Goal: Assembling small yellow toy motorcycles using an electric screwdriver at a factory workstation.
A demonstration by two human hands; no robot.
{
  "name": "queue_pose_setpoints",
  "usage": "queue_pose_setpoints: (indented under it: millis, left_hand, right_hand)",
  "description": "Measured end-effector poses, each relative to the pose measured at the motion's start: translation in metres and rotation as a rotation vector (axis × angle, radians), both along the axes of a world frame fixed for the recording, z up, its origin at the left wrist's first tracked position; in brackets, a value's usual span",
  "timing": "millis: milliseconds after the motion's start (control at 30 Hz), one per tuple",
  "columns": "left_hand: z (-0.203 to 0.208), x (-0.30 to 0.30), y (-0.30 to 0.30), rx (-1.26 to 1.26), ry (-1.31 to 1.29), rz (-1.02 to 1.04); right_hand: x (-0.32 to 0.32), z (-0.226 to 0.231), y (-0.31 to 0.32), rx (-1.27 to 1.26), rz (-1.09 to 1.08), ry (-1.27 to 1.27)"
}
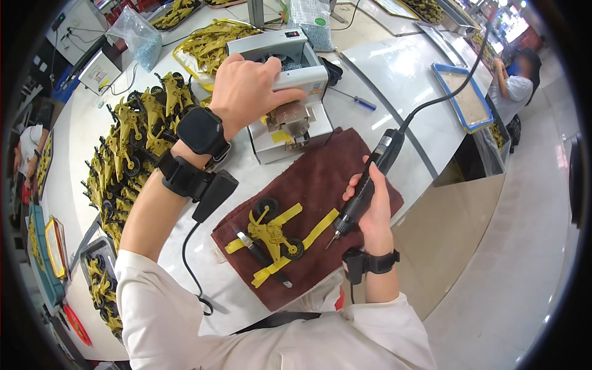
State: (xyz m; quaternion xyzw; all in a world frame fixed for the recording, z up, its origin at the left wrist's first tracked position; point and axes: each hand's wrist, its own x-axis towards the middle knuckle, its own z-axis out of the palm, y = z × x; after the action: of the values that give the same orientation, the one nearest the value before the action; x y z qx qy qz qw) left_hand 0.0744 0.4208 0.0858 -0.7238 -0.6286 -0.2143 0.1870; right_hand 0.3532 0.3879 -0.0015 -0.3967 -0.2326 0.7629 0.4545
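My left hand [243, 92] lies over the top of a grey-white screw feeder [262, 147], thumb stretched away from the fingers. Its fingertips curl over the feeder's open hopper and are partly hidden. An upright-tilted black electric screwdriver [372, 185] is gripped in my right hand [377, 213], its bit pointing down over the brown cloth [314, 265]. On that cloth lies a yellow toy motorcycle [268, 234] with black wheels, left of the bit. Yellow strips [319, 229] and a dark-handled tool with a silver end [253, 245] lie around the toy.
Many yellow motorcycles [132, 132] are heaped at left, more in a tray [98, 277]. Yellow parts [216, 43] fill a tray behind the feeder. Bags of small pieces [311, 24] stand behind. A blue-handled screwdriver [364, 103] lies right; the power cord [456, 92] hangs overhead. Another person [515, 86] sits far right.
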Motion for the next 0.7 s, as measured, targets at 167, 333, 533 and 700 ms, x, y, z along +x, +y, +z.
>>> queue_pose_setpoints:
  millis: [167, 333, 533, 700]
  left_hand:
    - [0.013, 0.000, 0.015, -0.105, -0.118, -0.025]
    - [0.024, 0.000, 0.027, -0.119, -0.227, -0.011]
    - [0.007, 0.010, 0.008, -0.110, -0.188, -0.008]
    - [0.012, -0.002, 0.002, -0.160, -0.099, -0.075]
  right_hand:
    - [0.000, 0.000, -0.006, -0.013, -0.122, 0.003]
    - [-0.001, 0.001, -0.013, -0.037, -0.276, 0.002]
    - [0.014, 0.000, -0.010, -0.061, -0.175, 0.147]
    - [-0.003, 0.082, -0.012, 0.371, -0.265, 0.079]
